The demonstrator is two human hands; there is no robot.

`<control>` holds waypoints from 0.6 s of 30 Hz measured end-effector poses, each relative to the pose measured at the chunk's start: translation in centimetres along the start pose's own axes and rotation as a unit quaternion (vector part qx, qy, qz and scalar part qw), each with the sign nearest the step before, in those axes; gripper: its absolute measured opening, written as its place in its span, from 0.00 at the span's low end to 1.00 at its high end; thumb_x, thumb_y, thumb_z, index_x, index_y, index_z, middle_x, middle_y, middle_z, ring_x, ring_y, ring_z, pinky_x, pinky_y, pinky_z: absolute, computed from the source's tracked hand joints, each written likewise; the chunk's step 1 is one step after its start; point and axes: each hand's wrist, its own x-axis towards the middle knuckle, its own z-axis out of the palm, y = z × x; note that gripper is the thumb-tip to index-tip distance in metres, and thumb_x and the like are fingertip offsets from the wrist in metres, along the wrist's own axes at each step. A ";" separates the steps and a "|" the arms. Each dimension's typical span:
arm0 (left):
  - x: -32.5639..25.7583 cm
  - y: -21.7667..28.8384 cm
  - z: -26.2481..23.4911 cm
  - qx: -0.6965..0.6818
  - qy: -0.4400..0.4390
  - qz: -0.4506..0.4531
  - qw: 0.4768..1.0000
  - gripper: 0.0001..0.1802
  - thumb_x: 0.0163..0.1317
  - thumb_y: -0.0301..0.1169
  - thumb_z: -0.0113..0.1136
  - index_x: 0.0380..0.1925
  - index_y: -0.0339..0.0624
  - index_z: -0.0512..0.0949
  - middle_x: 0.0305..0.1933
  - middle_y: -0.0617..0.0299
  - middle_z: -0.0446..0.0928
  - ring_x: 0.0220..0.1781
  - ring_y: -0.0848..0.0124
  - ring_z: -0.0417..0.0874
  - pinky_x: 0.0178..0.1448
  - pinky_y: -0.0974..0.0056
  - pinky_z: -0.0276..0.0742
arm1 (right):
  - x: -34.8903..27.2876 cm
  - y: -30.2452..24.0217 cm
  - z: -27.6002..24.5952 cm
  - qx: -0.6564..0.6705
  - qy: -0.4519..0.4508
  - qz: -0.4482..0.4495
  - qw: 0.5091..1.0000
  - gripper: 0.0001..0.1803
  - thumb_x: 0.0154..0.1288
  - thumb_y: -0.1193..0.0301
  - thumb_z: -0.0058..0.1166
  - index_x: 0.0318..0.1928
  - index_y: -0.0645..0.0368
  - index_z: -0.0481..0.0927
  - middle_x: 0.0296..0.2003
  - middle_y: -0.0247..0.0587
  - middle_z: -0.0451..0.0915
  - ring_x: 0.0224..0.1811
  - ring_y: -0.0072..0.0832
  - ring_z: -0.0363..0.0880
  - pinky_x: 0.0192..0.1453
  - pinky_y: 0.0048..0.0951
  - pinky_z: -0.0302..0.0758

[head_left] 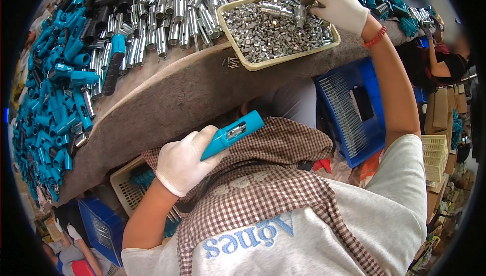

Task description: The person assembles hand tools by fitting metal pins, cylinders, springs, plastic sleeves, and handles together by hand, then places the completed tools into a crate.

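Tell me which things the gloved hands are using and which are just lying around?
In use:
- left hand gripping a teal plastic tube-shaped handle
- right hand picking in the beige plastic tray of small silvery metal bits

Lying about:
- shiny metal tubes
- heap of teal plastic handles
- blue plastic crate
- cardboard boxes

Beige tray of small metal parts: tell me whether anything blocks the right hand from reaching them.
Nothing visible does. The right hand is already over the far corner of the beige tray, fingers down among the small metal parts. The left hand holds a blue handle well clear, near the lap.
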 end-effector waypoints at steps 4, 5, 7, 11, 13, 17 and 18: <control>-0.4 -0.2 -0.1 -0.005 0.008 -0.012 1.000 0.22 0.56 0.46 0.66 0.46 0.49 0.75 0.31 0.58 0.80 0.28 0.59 0.84 0.30 0.60 0.79 | 0.3 -0.3 -0.4 -0.041 -0.016 -0.018 0.999 0.11 0.62 0.68 0.55 0.42 0.61 0.77 0.37 0.50 0.79 0.43 0.46 0.80 0.50 0.41 0.76; -0.3 -0.2 0.0 -0.001 0.017 -0.007 1.000 0.22 0.56 0.46 0.66 0.46 0.49 0.75 0.31 0.57 0.80 0.28 0.58 0.84 0.30 0.60 0.79 | 0.3 -0.3 -0.5 -0.026 -0.029 -0.010 0.999 0.11 0.63 0.68 0.55 0.43 0.61 0.76 0.37 0.50 0.79 0.43 0.46 0.80 0.50 0.41 0.76; -0.4 -0.3 -0.1 -0.004 0.021 -0.013 1.000 0.22 0.55 0.46 0.66 0.46 0.48 0.75 0.31 0.56 0.80 0.29 0.57 0.84 0.31 0.59 0.79 | 0.0 -1.0 -0.3 -0.011 0.032 0.009 0.999 0.10 0.63 0.69 0.55 0.40 0.62 0.76 0.35 0.48 0.79 0.41 0.46 0.78 0.48 0.40 0.75; -0.2 -0.1 -0.5 -0.026 -0.020 -0.077 0.997 0.24 0.52 0.44 0.69 0.46 0.46 0.77 0.36 0.52 0.81 0.36 0.54 0.84 0.39 0.56 0.80 | -0.3 -3.0 -2.6 0.055 0.091 0.093 0.990 0.11 0.66 0.69 0.54 0.45 0.61 0.78 0.36 0.45 0.82 0.35 0.37 0.82 0.42 0.30 0.78; 0.0 -0.3 -0.6 -0.026 -0.023 -0.080 0.996 0.24 0.51 0.43 0.69 0.46 0.47 0.77 0.36 0.52 0.81 0.36 0.54 0.84 0.39 0.56 0.79 | -1.1 -6.1 -4.1 0.122 0.147 0.030 0.981 0.10 0.66 0.72 0.55 0.47 0.59 0.82 0.36 0.38 0.83 0.34 0.24 0.81 0.40 0.24 0.77; 0.9 0.1 -1.2 -0.026 -0.064 -0.090 0.994 0.24 0.51 0.42 0.69 0.47 0.47 0.77 0.35 0.53 0.81 0.36 0.54 0.84 0.39 0.55 0.79 | -1.8 -14.2 -4.3 0.287 0.079 -0.106 0.949 0.07 0.59 0.69 0.60 0.38 0.55 0.84 0.29 0.40 0.82 0.31 0.35 0.82 0.39 0.30 0.80; 1.0 0.2 -1.2 -0.023 -0.059 -0.079 0.995 0.24 0.51 0.41 0.69 0.47 0.47 0.77 0.35 0.53 0.81 0.36 0.54 0.84 0.39 0.56 0.79 | -2.1 -15.6 -3.9 0.328 0.040 -0.127 0.935 0.06 0.59 0.67 0.60 0.34 0.54 0.84 0.28 0.39 0.82 0.31 0.36 0.82 0.38 0.32 0.79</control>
